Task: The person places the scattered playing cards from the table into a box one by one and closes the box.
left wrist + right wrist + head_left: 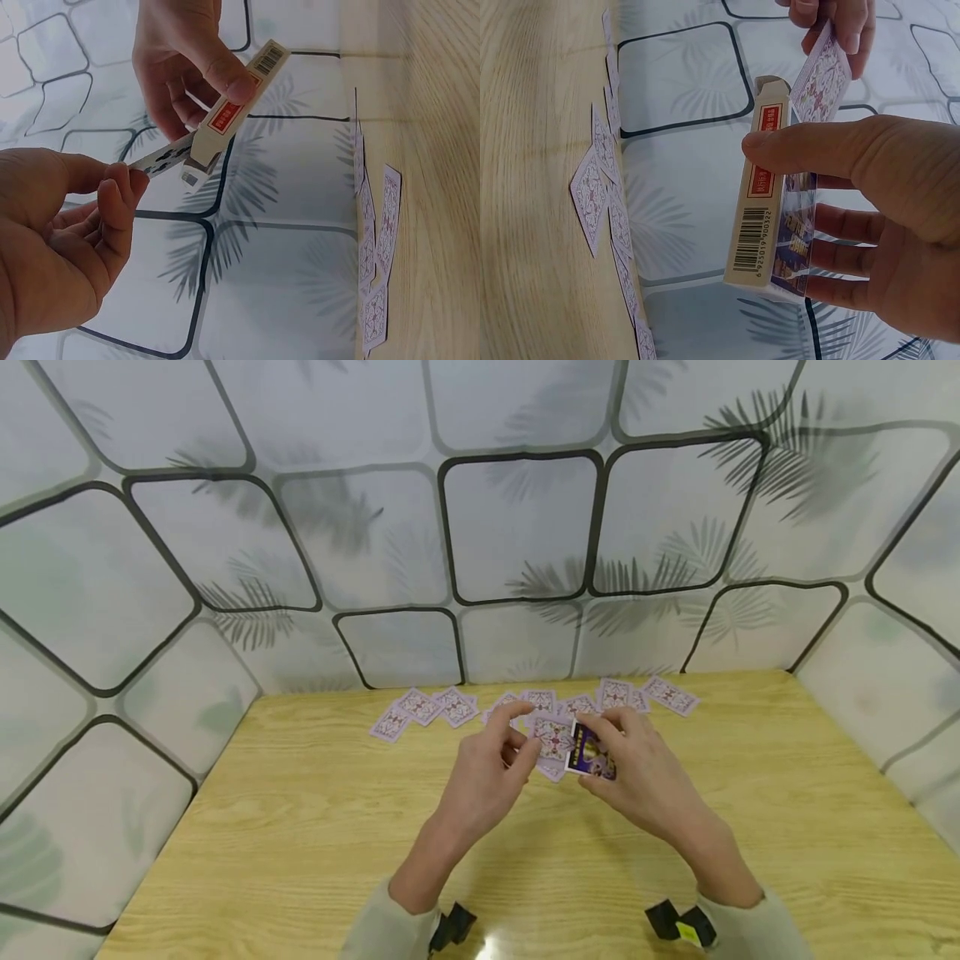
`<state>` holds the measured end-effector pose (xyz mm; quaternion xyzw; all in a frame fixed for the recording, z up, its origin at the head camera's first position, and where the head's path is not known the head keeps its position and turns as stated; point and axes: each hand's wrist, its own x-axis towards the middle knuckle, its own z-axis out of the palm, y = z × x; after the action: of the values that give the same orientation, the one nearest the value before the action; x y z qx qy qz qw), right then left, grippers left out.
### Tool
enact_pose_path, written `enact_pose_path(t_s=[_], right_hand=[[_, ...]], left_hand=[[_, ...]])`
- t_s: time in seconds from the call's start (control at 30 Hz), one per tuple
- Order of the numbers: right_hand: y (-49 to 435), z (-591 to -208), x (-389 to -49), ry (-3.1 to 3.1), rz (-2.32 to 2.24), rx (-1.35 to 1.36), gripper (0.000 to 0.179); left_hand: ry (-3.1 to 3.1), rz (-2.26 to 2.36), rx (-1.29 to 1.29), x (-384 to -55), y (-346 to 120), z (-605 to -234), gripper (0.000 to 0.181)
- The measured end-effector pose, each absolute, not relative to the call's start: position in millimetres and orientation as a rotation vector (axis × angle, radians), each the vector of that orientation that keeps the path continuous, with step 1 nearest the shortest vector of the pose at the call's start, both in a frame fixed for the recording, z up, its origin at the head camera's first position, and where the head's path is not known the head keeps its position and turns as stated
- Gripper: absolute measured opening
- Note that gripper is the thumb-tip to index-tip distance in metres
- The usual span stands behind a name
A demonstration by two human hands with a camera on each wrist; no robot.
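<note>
My right hand (651, 774) grips a playing card box (761, 202), with the thumb on its narrow barcoded side and the fingers across its purple printed face. The box's end flap (772, 86) stands open toward my left hand (480, 781). Between thumb and fingertips, that hand pinches a playing card (825, 79) with a patterned lilac back. The card's far end meets the open end of the box; how deep it sits inside is hidden. Both hands are raised above the table.
Lilac-backed cards lie scattered in a loose row along the back of the wooden table (300, 827), some overlapping, such as the card at the left end (391, 723) and the card at the right end (671, 695). Behind them rises a patterned cloth wall (517, 527).
</note>
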<state>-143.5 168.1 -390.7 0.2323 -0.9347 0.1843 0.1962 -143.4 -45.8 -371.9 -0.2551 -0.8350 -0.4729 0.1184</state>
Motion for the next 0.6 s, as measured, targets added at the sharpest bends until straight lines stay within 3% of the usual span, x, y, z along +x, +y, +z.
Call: enact_pose_path(t_s=[0.6], right_hand=[[168.8, -389.3, -142.6, -2.584, 0.497, 0.676, 0.069]], left_hand=[[-2.367, -1.307, -0.825, -143.5, -39.3, -375.3, 0.037]])
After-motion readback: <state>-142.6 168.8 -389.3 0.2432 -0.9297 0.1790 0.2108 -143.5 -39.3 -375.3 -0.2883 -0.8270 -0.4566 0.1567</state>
